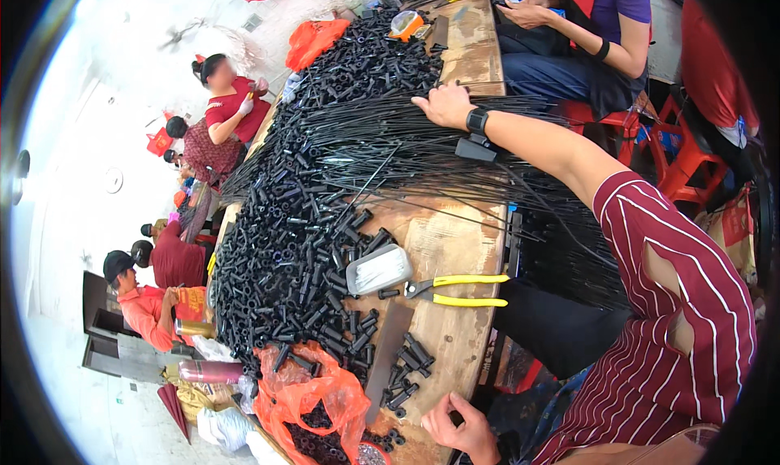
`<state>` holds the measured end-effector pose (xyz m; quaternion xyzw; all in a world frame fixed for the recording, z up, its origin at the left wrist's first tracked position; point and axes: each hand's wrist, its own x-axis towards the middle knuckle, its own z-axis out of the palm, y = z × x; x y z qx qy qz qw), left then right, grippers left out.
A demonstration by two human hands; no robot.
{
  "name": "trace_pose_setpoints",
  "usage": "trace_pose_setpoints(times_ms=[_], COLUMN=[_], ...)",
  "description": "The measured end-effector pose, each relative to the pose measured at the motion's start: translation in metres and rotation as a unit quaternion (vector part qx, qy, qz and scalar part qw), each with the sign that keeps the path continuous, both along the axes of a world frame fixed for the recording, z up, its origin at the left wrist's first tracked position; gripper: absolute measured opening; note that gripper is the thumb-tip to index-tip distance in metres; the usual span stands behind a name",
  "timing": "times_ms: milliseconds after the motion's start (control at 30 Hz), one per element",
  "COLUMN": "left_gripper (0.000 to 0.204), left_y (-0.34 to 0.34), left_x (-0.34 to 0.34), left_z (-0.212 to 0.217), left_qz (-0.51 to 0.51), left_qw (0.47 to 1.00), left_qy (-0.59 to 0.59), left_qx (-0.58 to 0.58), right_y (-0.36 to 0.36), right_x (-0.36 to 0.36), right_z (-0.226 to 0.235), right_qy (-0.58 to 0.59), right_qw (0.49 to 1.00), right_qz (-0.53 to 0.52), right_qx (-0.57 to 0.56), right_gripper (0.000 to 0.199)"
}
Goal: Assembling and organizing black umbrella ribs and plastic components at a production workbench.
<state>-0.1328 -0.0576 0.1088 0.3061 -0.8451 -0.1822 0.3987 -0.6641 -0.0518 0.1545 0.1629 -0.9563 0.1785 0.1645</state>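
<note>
My right hand (pixel 445 105), with a watch on its wrist, reaches over the table and closes on a broad bundle of thin black cables (pixel 398 140). Its fingers are partly hidden among the strands. At the near table edge my left hand (pixel 460 426) is loosely curled, with nothing visible in it. Close to it lie a few loose black tubular fittings (pixel 404 396) and a flat dark metal bar (pixel 388 351). Pliers (pixel 459 291) with yellow handles lie spread on the wood, beside a translucent plastic tray (pixel 379 269) with pale contents.
A large heap of black fittings (pixel 276 245) covers the table's far side. An orange plastic bag (pixel 313 392) holds more. A co-worker (pixel 597 34) sits up the bench near red stools (pixel 686 148). Other people (pixel 231 99) work across the table.
</note>
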Motion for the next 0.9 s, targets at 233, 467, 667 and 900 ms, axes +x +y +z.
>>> trace_pose_setpoints(times_ms=[233,467,667,900], left_gripper=[0.004,0.009,0.003,0.004], left_y=[0.006,0.005,0.012,0.012], left_x=[-0.006,-0.002,-0.011,-0.007], left_z=[-0.001,-0.007,-0.002,-0.002], left_qz=[0.013,0.016,0.039,0.043], left_qw=[1.000,0.999,0.999,0.999], left_qy=[0.009,0.010,0.016,0.010], left_qx=[-0.007,-0.028,-0.003,-0.016], right_y=[-0.005,-0.016,-0.010,-0.006], right_x=[0.026,0.061,0.066,0.104], right_z=[-0.017,-0.019,-0.020,-0.017], right_qy=[0.133,0.150,0.176,0.187], right_qw=[0.989,0.975,0.970,0.959], right_qz=[0.060,0.131,0.162,0.210], right_qx=[0.026,-0.096,-0.043,-0.039], right_gripper=[0.051,0.050,0.047,0.042])
